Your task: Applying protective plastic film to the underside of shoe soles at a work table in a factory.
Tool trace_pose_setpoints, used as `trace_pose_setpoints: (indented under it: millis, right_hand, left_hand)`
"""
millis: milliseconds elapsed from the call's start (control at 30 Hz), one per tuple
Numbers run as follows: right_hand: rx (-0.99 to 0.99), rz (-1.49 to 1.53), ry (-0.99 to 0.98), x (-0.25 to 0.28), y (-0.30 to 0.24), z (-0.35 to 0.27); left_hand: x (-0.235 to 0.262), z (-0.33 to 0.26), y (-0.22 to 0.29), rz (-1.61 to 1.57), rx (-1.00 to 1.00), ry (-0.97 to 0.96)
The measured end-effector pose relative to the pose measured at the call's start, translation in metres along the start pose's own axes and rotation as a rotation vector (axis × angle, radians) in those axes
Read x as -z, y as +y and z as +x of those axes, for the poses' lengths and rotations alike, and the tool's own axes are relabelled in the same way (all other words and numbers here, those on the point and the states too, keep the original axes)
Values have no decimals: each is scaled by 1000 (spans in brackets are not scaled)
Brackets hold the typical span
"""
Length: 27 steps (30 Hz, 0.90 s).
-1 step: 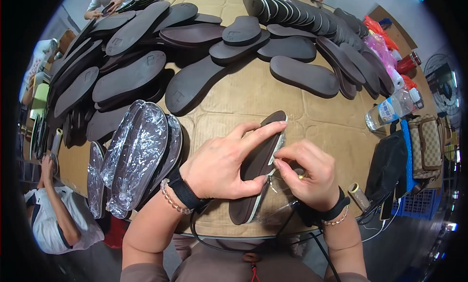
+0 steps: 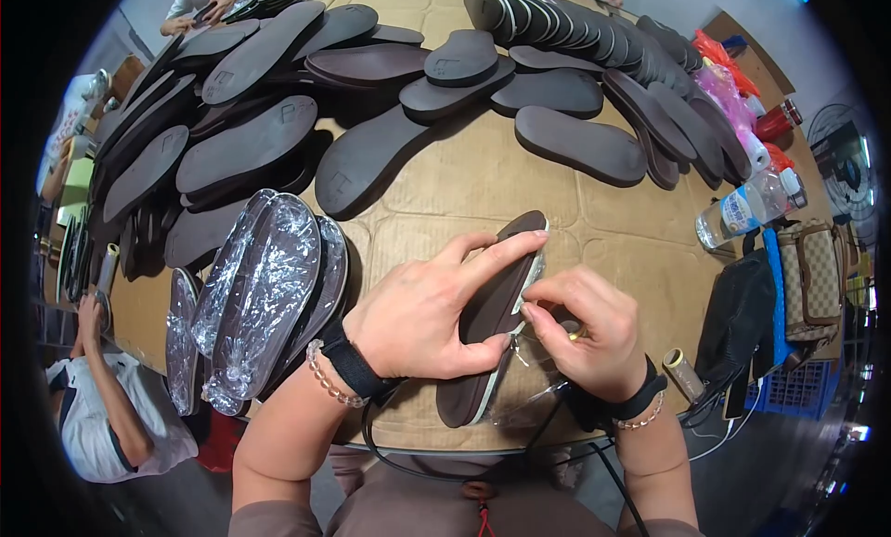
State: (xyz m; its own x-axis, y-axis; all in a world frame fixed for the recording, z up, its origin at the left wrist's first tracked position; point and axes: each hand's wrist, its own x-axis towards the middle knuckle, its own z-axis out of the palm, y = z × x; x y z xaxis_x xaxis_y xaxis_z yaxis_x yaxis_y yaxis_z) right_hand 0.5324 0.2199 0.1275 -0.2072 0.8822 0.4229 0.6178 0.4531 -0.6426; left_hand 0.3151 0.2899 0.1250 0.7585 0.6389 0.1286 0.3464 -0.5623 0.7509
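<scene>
A dark brown shoe sole [image 2: 490,310] with a pale edge lies lengthwise on the cardboard-covered table [image 2: 464,184], near its front edge. My left hand [image 2: 422,314] grips it from the left, fingers stretched along its top and thumb under its side. My right hand [image 2: 589,337] pinches a clear plastic film [image 2: 534,388] against the sole's right edge. The film spreads loosely beside and under the sole's near end. Both wrists wear dark bands and bead bracelets.
A pile of plastic-wrapped soles [image 2: 269,286] lies left of my hands. Many bare dark soles [image 2: 251,142] cover the back, with a standing row [image 2: 557,22]. A water bottle [image 2: 742,207], black bag [image 2: 738,323] and patterned bag [image 2: 817,272] are right. Another person [image 2: 102,407] sits lower left.
</scene>
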Motion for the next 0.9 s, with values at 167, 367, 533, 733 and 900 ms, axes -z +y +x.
trace_pose_setpoints:
  millis: [167,367,533,733,900]
  right_hand:
    - [0,-21,-21,0,-1,1]
    - [4,-43,-44,-2,-3,3]
    - [15,-69,-96,-1,-4,4]
    - [37,-104,-142,-1,-2,3]
    - [17,-70,-138,1,-1,2]
  left_hand:
    - [0,0,3,-3,30,-16]
    - [0,0,5,1,64,-34]
    - [-1,0,6,39,57,-27]
    - [-1,0,2,8,32,-1]
    - [-1,-1,-1,0,35,0]
